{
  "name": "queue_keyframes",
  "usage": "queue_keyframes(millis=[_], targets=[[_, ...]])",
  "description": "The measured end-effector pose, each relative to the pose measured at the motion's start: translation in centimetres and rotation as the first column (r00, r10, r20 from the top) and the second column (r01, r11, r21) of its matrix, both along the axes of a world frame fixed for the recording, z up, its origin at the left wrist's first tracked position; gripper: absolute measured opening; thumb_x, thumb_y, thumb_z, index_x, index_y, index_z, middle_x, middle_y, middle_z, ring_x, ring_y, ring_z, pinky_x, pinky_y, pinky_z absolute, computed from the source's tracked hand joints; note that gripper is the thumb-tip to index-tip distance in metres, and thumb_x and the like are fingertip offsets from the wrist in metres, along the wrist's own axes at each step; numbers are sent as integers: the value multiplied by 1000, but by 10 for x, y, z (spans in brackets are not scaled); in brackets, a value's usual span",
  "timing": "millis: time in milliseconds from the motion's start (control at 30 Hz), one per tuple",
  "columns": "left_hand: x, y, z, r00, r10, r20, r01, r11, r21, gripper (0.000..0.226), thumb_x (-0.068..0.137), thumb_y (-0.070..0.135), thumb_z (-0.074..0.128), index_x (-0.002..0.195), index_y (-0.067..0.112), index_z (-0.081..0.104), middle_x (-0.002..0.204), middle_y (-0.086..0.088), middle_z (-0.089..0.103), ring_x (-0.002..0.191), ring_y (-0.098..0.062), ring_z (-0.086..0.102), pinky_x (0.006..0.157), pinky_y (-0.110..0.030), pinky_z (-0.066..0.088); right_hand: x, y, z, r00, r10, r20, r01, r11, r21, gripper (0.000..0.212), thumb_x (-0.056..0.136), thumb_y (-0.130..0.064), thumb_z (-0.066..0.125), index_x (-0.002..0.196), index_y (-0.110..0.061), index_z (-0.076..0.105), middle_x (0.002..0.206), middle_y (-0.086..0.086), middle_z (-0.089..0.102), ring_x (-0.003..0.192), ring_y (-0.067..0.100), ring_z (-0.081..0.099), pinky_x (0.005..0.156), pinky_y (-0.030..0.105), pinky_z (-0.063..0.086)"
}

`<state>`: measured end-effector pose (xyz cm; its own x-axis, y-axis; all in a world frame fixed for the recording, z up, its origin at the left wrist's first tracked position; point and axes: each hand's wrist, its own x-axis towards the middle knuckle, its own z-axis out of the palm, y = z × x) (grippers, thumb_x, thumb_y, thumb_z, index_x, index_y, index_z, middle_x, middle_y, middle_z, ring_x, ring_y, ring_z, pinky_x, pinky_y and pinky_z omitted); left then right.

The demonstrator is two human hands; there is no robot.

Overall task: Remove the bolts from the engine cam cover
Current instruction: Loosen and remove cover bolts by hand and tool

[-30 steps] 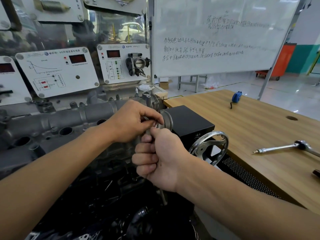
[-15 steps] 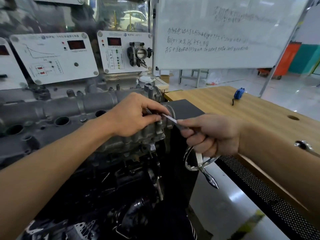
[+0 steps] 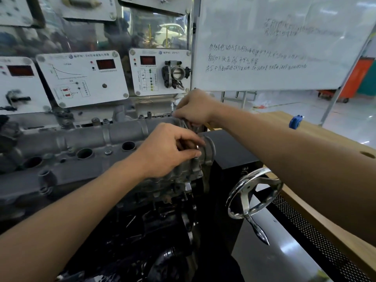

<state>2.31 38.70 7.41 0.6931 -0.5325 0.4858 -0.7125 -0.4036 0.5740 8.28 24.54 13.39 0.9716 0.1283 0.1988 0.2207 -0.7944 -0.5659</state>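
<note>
Cam cover (image 3: 122, 135) sat atop engine (image 3: 152, 210) beside counter (image 3: 345, 140); left hand (image 3: 168, 149) pinched a shiny fastener (image 3: 197, 146) at its right end, right hand (image 3: 195, 108) curled at far edge, hold unclear; a loose pinch could drop it into the engine.

Across the left, running left to right: grey cast-metal engine cam cover (image 3: 81, 143). On its right end, left hand (image 3: 168, 153); behind it, at the cover's far edge, right hand (image 3: 195, 110). Right of the cover, black metal box (image 3: 234, 151), with chrome spoked handwheel (image 3: 254, 194) nearer and to its right. Further right, light wooden counter (image 3: 345, 139), carrying blue tape measure (image 3: 295, 121) near its far edge. Behind the cover, white instrument panels (image 3: 83, 78); right of them, white whiteboard (image 3: 274, 47).
</note>
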Motion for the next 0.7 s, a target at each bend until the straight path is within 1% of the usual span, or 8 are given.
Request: queue_keyframes(millis=[133,233,267,367,433,500,600,700], targets=[[-9,-4,-11,977,134,168,-128,991,-43,19,82,23,78,101,25,77,81,11,72,70,2,64,65,-20,52,-9,18,14,983,177,-53,-182,974,-131,24,86,-13,70,110,-11,74,57,-8,69,48,5,55,54,20,46],[-22,-3,-17,816,242,525,-310,950,44,25,88,32,72,111,23,73,91,1,73,86,-19,67,66,-33,55,-22,28,16,938,343,-59,-346,899,-270,38,89,-18,69,126,-21,66,112,-8,73,75,-6,58,78,14,44],[-25,0,-16,775,243,583,-338,939,59,27,90,34,69,114,22,72,92,-1,74,87,-23,68,64,-34,55,-27,32,18,918,391,-67,-392,869,-302,39,90,-19,69,128,-24,65,116,-11,70,76,-9,58,80,12,44],[-40,18,-7,717,225,660,-337,940,45,26,91,31,63,113,21,72,81,-2,74,69,-22,68,56,-33,54,-46,44,29,861,489,-140,-501,766,-402,38,89,-12,65,124,-28,68,83,-24,68,69,-9,62,71,14,51],[-52,39,4,660,252,708,-258,961,-101,15,88,22,65,96,16,77,67,8,67,57,-8,59,57,-24,51,-61,50,32,813,568,-129,-556,688,-466,25,83,-10,63,97,-28,72,71,-22,62,66,2,61,66,15,49],[-59,59,19,662,359,659,-218,932,-288,12,89,18,63,88,15,75,63,24,55,57,4,52,61,-8,41,-80,51,25,786,617,-35,-529,642,-555,25,82,-11,64,75,-35,60,72,-18,59,67,2,56,68,12,46],[-47,74,45,762,471,444,-292,862,-415,10,90,20,61,87,24,70,58,14,57,55,-1,54,51,-6,37,-106,42,-2,767,623,154,-349,606,-715,35,91,-14,60,114,-39,67,99,-6,70,79,10,62,65,25,49],[-21,65,51,823,435,365,-452,891,-42,9,88,23,64,90,25,73,71,13,65,62,2,57,61,-14,46,-126,24,-33,680,647,346,-209,623,-754,21,98,-31,53,112,-25,68,96,0,69,85,26,65,65,40,54]])
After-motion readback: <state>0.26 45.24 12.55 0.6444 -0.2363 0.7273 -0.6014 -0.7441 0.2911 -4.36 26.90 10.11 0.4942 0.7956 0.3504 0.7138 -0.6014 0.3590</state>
